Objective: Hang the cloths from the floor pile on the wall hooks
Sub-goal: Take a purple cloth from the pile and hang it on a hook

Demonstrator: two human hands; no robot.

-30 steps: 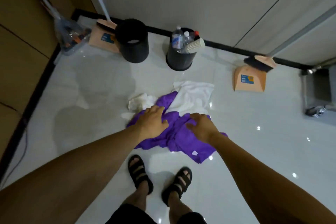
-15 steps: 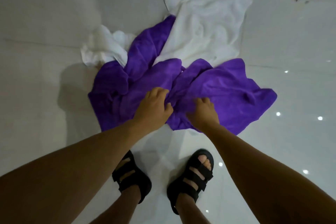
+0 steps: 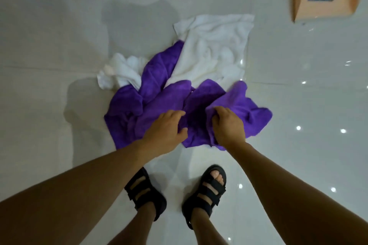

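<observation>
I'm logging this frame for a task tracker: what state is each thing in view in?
purple cloth, crumpled on the floor, one fold raised
large white cloth, spread out, untouched
small white cloth, bunched up, untouched
left hand, fingers curled into purple cloth
right hand, grips the raised fold
dustpan, on the floor, untouched

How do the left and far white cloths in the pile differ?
The left white cloth is smaller and crumpled into a heap; the far white cloth is larger and spread flatter. The left white cloth sits left of the purple fabric; the far white cloth lies beyond it. Both are white and untouched.
</observation>
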